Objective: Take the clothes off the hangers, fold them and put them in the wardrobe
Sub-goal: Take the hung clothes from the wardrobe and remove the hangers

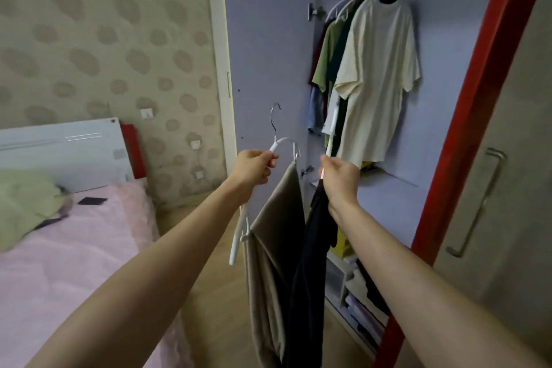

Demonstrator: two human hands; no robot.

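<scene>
Both arms out in front of the open wardrobe (418, 158). Left hand (254, 170) has its grip curled round a white hanger (280, 145) w/ a metal hook; beige trousers (274, 248) hang from it, draped down past the bottom of view. Right hand (340, 179) has its grip closed on a second white hanger (330, 140), seen edge-on, w/ a dark garment (310, 263) hanging below the fist. The two garments hang side by side, touching lower down.

Inside the wardrobe, on the rail: a cream t-shirt (379, 75) at the front, a green shirt (327, 51) & darker clothes behind it. Folded clothes (361, 311) on low shelves at the bottom. Red door edge (466, 128) to the right. Left of the person: bed (74, 263) w/ pink cover, a pale green cloth (27, 203) bunched on it.
</scene>
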